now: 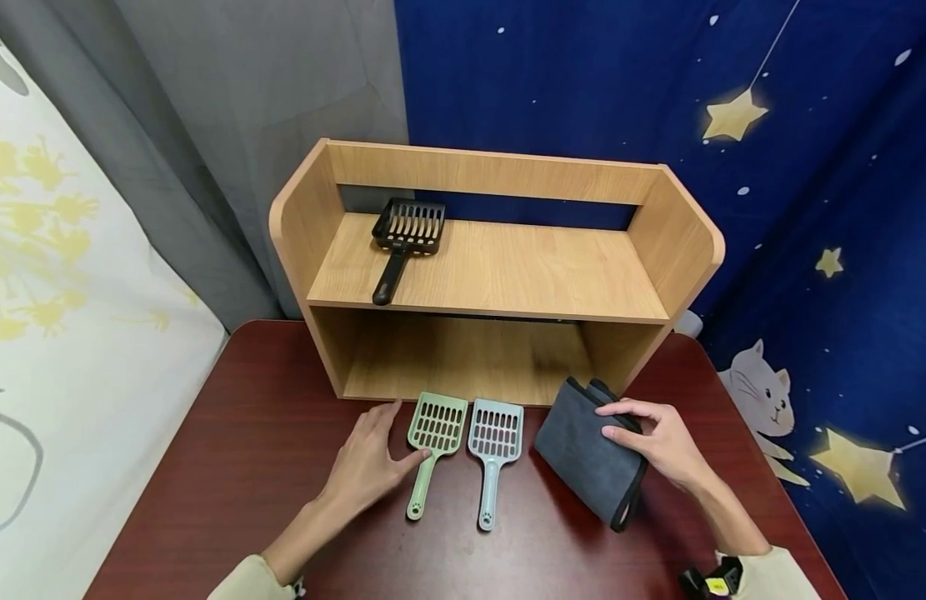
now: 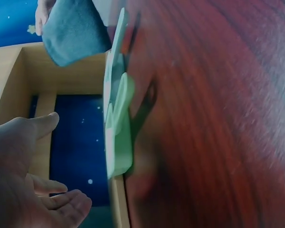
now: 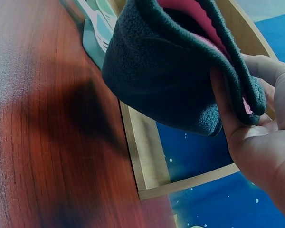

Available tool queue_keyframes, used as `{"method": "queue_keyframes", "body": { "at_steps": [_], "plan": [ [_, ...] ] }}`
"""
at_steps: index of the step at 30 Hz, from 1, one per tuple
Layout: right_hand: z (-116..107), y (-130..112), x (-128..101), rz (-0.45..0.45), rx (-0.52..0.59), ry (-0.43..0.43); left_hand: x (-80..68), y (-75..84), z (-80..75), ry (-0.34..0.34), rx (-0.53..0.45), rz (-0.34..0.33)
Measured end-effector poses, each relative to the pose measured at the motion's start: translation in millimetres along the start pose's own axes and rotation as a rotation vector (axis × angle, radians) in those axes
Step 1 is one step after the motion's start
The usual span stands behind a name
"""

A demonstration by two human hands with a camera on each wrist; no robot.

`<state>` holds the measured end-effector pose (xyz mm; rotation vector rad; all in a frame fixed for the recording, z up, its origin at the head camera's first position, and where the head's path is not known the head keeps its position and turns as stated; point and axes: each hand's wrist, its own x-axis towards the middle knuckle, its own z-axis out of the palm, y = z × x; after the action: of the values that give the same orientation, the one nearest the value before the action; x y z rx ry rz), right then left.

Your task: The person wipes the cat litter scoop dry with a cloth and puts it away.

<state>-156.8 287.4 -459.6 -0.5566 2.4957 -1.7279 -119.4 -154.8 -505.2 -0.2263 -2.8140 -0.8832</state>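
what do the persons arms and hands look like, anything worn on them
Both hands are bare: no gloves, rings or markings show on the left hand or the right hand. Each forearm is uncovered down to a pale cream sleeve pushed back near the elbow. By the right sleeve sits a small black device with a yellow patch, apparently strapped to that arm.

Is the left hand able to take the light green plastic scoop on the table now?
Probably yes: the left hand lies open beside the light green plastic scoop, thumb touching its handle, and nothing lies between them.
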Motion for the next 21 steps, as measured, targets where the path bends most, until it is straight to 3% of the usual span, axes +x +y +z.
{"method": "queue_keyframes", "body": {
  "at_steps": [9, 21],
  "plan": [
    [2.6, 1.0, -1.5, 0.021, 0.028, -0.005, -4.5, 2.5, 20.5, -0.078, 0.032, -0.072],
    [6.8, 3.9, -1.3, 0.001, 0.019, 0.001, -4.8, 7.2, 37.5, -0.109, 0.103, -0.088]
  ]
}}
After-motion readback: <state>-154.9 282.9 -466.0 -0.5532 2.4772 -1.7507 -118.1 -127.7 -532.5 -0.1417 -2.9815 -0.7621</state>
